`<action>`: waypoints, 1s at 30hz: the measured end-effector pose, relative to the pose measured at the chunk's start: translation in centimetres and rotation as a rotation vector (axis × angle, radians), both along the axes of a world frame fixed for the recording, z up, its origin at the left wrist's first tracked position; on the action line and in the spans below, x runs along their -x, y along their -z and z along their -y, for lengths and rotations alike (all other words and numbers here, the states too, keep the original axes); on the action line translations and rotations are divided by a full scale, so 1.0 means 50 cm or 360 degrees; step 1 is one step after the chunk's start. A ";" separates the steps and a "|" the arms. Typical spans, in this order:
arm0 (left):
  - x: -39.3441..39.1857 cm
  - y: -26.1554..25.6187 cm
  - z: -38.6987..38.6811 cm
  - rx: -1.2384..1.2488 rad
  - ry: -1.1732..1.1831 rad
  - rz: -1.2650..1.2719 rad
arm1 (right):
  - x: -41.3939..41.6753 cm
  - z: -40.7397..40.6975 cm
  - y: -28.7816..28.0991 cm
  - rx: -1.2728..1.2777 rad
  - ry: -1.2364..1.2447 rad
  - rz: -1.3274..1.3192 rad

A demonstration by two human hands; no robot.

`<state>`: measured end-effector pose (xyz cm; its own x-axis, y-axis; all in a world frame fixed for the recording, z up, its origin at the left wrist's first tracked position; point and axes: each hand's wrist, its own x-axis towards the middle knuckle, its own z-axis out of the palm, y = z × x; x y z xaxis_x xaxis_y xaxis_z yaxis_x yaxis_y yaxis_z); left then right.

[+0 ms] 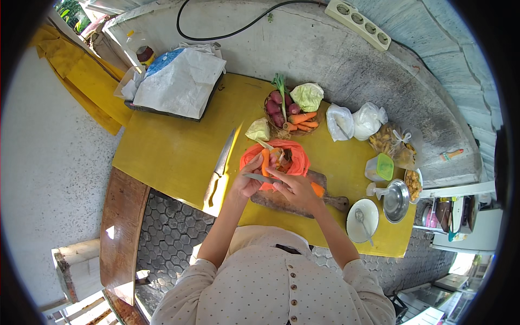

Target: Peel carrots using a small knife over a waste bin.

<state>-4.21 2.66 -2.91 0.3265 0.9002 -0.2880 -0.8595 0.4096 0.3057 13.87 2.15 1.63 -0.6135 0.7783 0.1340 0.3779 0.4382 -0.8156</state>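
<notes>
In the head view my left hand (248,178) holds a carrot (265,161) upright over an orange-red plastic bag (301,160) with peelings inside. My right hand (295,187) grips a small knife (260,177), its blade pointing left across the carrot's lower end. Under my hands and the bag lies a wooden cutting board (280,203) with a handle to the right. An orange piece, seemingly carrot (317,189), rests on it beside my right hand. Beyond the bag stands a basket (319,122) of carrots (302,118) and purplish-red tubers or onions (273,107).
A large knife (222,162) lies left of the bag. Cabbage pieces (307,97) (258,130) sit near the basket. To the right are a white bowl (357,231) with a spoon, a metal bowl (396,201) and a green-lidded container (384,167). A covered tray (178,83) stands back left.
</notes>
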 end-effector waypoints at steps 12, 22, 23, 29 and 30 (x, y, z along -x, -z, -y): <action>0.001 -0.004 -0.001 0.0122 0.0010 0.0027 | -0.005 0.002 -0.006 -0.0155 -0.0028 0.0119; -0.002 -0.003 0.002 0.0118 0.0024 0.0087 | -0.009 0.003 0.001 -0.0190 -0.0026 0.0234; -0.003 -0.005 0.002 0.0184 0.0013 0.0100 | -0.010 0.003 0.003 -0.0216 -0.0021 0.0232; 0.002 0.004 0.004 0.0272 0.0030 0.0171 | -0.010 0.002 0.000 -0.0320 -0.0019 0.0327; 0.002 0.002 0.003 0.0272 0.0050 0.0204 | -0.010 0.003 0.001 -0.0320 -0.0017 0.0328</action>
<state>-4.32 2.48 -3.02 0.3973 0.8307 -0.3899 -0.8730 0.4732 0.1186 14.39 2.02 1.56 -0.6520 0.7419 0.1564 0.5211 0.5883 -0.6184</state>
